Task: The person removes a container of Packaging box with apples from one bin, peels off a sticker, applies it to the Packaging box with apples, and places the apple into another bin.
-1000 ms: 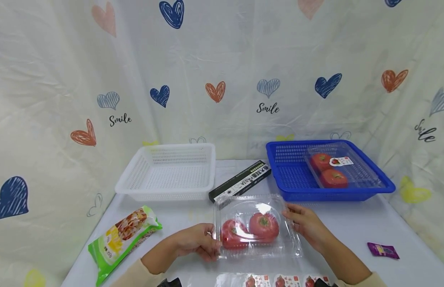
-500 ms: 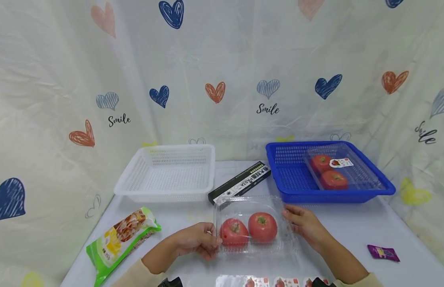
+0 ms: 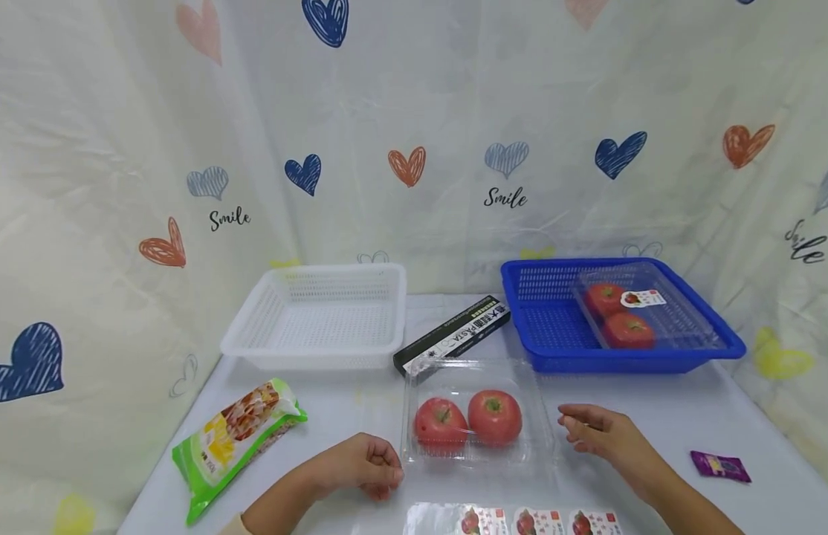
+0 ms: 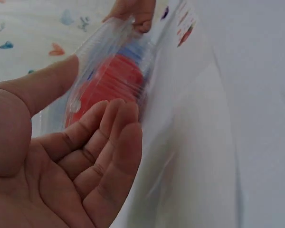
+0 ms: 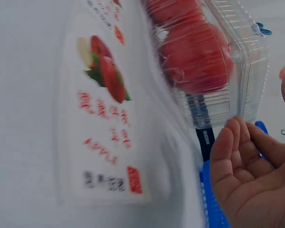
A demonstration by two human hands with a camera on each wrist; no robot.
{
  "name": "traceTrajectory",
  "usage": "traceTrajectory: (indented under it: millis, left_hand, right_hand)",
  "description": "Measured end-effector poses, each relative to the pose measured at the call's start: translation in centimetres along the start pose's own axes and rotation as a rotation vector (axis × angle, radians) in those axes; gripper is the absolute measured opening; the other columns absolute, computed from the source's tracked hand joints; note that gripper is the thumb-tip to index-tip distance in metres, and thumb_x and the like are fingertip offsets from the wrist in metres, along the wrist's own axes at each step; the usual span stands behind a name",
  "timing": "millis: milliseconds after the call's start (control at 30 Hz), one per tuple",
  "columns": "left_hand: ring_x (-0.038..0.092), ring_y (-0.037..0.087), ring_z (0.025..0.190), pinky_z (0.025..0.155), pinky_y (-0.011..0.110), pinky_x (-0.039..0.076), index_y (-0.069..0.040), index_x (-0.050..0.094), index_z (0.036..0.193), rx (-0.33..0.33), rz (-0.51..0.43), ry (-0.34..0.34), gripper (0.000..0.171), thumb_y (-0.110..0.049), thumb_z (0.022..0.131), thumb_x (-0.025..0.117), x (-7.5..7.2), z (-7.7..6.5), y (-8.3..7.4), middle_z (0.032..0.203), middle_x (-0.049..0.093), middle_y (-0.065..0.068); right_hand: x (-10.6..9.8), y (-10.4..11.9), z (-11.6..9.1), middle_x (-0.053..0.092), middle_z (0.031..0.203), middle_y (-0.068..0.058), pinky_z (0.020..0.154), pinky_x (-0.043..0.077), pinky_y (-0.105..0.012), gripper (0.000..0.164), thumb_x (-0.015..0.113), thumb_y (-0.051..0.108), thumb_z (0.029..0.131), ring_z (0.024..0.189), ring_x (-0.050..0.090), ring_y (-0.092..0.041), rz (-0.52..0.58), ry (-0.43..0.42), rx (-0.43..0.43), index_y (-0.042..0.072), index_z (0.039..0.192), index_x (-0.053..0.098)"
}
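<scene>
A clear plastic clamshell box [image 3: 481,375] with a closed lid lies on the white table, two round red fruits [image 3: 494,417] inside. Just off its left side is my left hand [image 3: 357,464], fingers loosely bent and holding nothing. My right hand [image 3: 604,438] hovers a little to the right of the box, also with nothing in it. In the left wrist view, the left palm [image 4: 57,185] faces the box with thumb and fingers apart. The right wrist view has relaxed right fingers [image 5: 237,147] near the box's ribbed wall. A strip of printed fruit stickers [image 3: 536,521] lies at the front edge.
Behind on the left stands a white basket [image 3: 314,357]. A blue basket [image 3: 628,362] at the right holds another clear box of red fruits [image 3: 628,331] bearing a sticker. Between them lies a black pasta box [image 3: 454,334]. A green snack bag [image 3: 236,442] and a small purple packet [image 3: 720,467] flank the hands.
Both hands have let go of the clear box and drawn away, the left to the left and down, the right to the right. The box now lies on the table. The head view has shifted slightly.
</scene>
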State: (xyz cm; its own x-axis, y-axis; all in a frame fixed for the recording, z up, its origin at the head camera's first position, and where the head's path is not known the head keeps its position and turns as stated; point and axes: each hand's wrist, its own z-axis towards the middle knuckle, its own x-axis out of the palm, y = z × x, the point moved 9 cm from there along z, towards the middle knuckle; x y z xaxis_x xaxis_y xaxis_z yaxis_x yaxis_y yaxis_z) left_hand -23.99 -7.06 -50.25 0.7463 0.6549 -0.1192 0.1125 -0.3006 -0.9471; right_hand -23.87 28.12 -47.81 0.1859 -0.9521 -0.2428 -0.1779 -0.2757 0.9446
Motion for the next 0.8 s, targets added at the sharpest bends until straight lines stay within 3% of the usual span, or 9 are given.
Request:
traceTrajectory:
  millis: [133, 233, 300, 400, 567, 667, 800]
  left_hand:
    - [0.059, 0.005, 0.067, 0.061, 0.021, 0.050, -0.011, 0.071, 0.087, 0.064, 0.265, -0.048, 0.012, -0.020, 0.084, 0.077, 2.1, -0.6, -0.5, 0.074, 0.066, -0.007]
    - [0.055, -0.002, 0.073, 0.069, 0.021, 0.050, -0.017, 0.072, 0.091, 0.099, 0.574, -0.101, 0.017, -0.029, 0.081, 0.080, 3.7, -0.5, -1.2, 0.078, 0.062, -0.018]
    - [0.053, -0.002, 0.079, 0.076, 0.023, 0.050, -0.019, 0.073, 0.095, 0.112, 0.764, -0.137, 0.025, -0.035, 0.079, 0.081, 4.7, -0.4, -1.7, 0.083, 0.059, -0.021]
    - [0.053, 0.001, 0.090, 0.084, 0.025, 0.048, -0.020, 0.072, 0.101, 0.144, 0.952, -0.181, 0.034, -0.042, 0.076, 0.081, 5.5, 0.1, -2.3, 0.092, 0.058, -0.020]
    - [0.053, 0.007, 0.098, 0.088, 0.026, 0.048, -0.019, 0.072, 0.107, 0.157, 1.092, -0.205, 0.047, -0.046, 0.071, 0.084, 6.8, 1.0, -2.5, 0.100, 0.058, -0.012]
    - [0.053, 0.006, 0.097, 0.088, 0.027, 0.049, -0.019, 0.071, 0.110, 0.126, 1.106, -0.186, 0.048, -0.046, 0.072, 0.083, 7.2, 1.5, -2.4, 0.101, 0.057, -0.011]
    - [0.051, 0.003, 0.091, 0.085, 0.025, 0.048, -0.020, 0.070, 0.102, 0.136, 1.099, -0.159, 0.037, -0.039, 0.073, 0.084, 7.5, 1.7, -2.5, 0.093, 0.054, -0.014]
  right_hand:
    - [1.5, -1.5, -2.1, 0.066, 0.110, -0.014, 0.071, 0.054, -0.034, 0.047, 0.063, 0.023, 0.096, 0.091, 0.061, -0.022, -0.103, 0.157, -0.012, -0.011, 0.127, 0.055]
    - [3.2, -1.4, -3.3, 0.066, 0.102, -0.010, 0.065, 0.054, -0.032, 0.042, 0.069, 0.020, 0.092, 0.084, 0.061, -0.017, -0.187, 0.248, -0.074, -0.009, 0.120, 0.061]
    - [4.2, -1.0, -3.8, 0.065, 0.096, -0.006, 0.062, 0.053, -0.029, 0.039, 0.073, 0.022, 0.088, 0.079, 0.059, -0.013, -0.260, 0.270, -0.110, -0.005, 0.115, 0.066]
    - [5.3, -0.9, -3.8, 0.063, 0.088, -0.001, 0.058, 0.050, -0.026, 0.036, 0.080, 0.026, 0.081, 0.073, 0.054, -0.008, -0.377, 0.262, -0.144, 0.004, 0.108, 0.070]
    - [6.7, -1.8, -3.9, 0.058, 0.080, 0.002, 0.057, 0.045, -0.026, 0.031, 0.083, 0.028, 0.077, 0.070, 0.050, -0.011, -0.438, 0.273, -0.084, 0.010, 0.100, 0.071]
    - [7.4, -2.2, -4.1, 0.057, 0.080, 0.001, 0.058, 0.044, -0.027, 0.030, 0.083, 0.028, 0.076, 0.073, 0.050, -0.017, -0.422, 0.301, -0.021, 0.014, 0.099, 0.070]
    - [8.1, -2.0, -4.2, 0.057, 0.080, 0.001, 0.058, 0.043, -0.028, 0.027, 0.083, 0.025, 0.076, 0.073, 0.050, -0.016, -0.424, 0.322, -0.037, 0.016, 0.098, 0.070]
